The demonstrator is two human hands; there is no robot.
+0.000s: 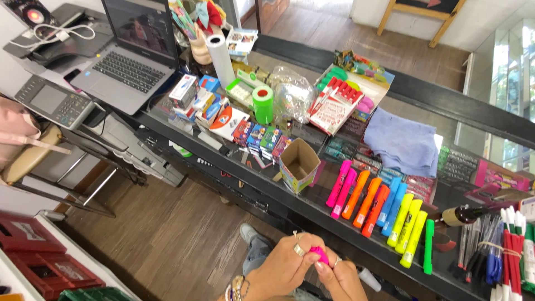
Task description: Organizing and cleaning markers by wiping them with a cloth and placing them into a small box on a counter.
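Looking down, we find both hands low in the view, below the front edge of the counter (312, 214). The left hand (285, 266) and the right hand (341, 280) meet around one pink highlighter (319, 255); each grip is closed on it, fingertips pinching, and only a small pink part shows between them. We count two rings on the left hand and one on the right.

On the counter, a row of highlighters lies side by side: two pink highlighters (340, 188), three orange highlighters (366, 203), two blue highlighters (393, 202), three yellow highlighters (407, 226) and one green highlighter (428, 246). That makes eleven lying there, well apart from the one in the hands. Just left of the row stands one open cardboard box (299, 164), and behind the row lies one folded blue cloth (402, 140). At the right edge are bundled pens (510, 251); we cannot count them. Farther back stand one green tape roll (262, 103), one white paper roll (221, 58) and one open laptop (129, 64).
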